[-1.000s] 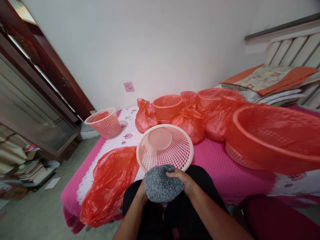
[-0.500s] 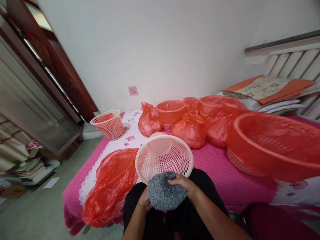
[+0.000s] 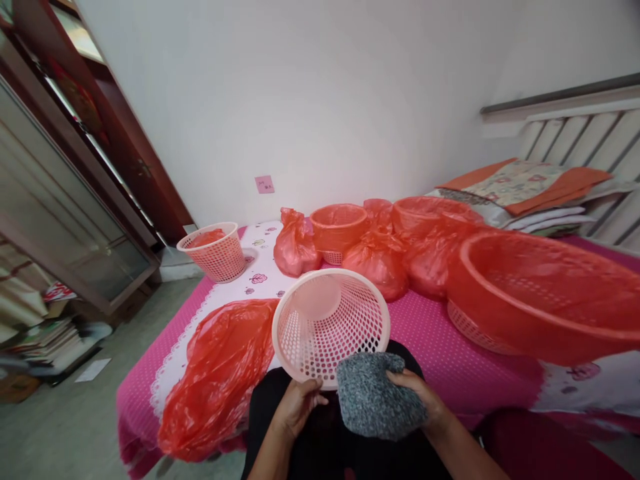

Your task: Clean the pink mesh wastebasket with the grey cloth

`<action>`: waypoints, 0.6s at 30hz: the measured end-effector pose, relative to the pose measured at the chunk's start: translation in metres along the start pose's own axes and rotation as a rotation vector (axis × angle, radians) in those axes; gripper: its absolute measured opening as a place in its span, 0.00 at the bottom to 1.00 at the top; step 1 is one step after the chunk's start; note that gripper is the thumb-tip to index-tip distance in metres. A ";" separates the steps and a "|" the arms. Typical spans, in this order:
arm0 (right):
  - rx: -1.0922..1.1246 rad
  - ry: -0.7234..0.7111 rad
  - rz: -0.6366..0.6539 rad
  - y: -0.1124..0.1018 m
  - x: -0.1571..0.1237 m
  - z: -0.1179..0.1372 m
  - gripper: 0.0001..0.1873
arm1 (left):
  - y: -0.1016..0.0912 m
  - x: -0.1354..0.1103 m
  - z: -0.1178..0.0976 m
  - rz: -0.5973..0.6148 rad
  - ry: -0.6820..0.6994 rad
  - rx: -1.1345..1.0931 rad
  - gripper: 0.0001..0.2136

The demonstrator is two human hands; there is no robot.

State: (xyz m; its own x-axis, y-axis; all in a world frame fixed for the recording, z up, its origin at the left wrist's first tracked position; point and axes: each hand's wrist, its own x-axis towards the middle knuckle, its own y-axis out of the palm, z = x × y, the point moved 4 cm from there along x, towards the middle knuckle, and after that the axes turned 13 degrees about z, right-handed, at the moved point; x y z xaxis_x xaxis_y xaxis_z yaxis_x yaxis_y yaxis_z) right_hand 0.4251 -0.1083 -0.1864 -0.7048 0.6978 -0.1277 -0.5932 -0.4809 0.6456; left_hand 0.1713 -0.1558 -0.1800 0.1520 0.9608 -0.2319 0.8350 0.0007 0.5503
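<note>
A pale pink perforated basket (image 3: 330, 323) lies tipped toward me at the bed's near edge, its open mouth facing me. My left hand (image 3: 296, 408) grips its lower rim, fingers curled. My right hand (image 3: 417, 397) holds a grey fuzzy cloth (image 3: 373, 393) just right of the rim, over my dark-trousered lap.
The pink dotted bedspread (image 3: 440, 347) carries a loose red plastic bag (image 3: 220, 373) at left, several tied red bags (image 3: 380, 260), a bag-lined basket (image 3: 337, 230), a big red-lined basket (image 3: 545, 293) at right and a small pink basket (image 3: 215, 250). A cabinet (image 3: 65, 200) stands left; folded bedding (image 3: 525, 193) lies back right.
My right hand has carried the grey cloth rightward off the basket's rim. My left hand has come out from under the cloth and taken the rim. The basket tilted up a little.
</note>
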 end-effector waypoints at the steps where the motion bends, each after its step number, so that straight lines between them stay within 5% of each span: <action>1: -0.003 0.000 0.009 0.001 0.004 0.000 0.19 | 0.004 -0.002 -0.003 -0.001 0.000 0.010 0.16; 8: 0.007 -0.003 0.015 0.009 -0.002 0.009 0.19 | 0.025 0.018 -0.013 0.026 0.078 -0.005 0.19; 13: 0.037 -0.063 -0.014 0.012 -0.018 0.014 0.16 | 0.015 0.040 -0.005 -0.084 0.081 -0.060 0.14; 18: 0.003 -0.074 0.047 0.023 -0.007 0.024 0.14 | 0.007 0.065 -0.018 -0.032 0.018 -0.027 0.11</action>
State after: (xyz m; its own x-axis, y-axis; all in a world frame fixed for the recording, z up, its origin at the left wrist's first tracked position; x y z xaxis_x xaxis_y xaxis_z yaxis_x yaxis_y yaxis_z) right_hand 0.4258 -0.1116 -0.1532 -0.7012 0.7117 -0.0413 -0.5587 -0.5126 0.6520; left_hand 0.1776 -0.0884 -0.1765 0.1159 0.9649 -0.2356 0.8248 0.0387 0.5641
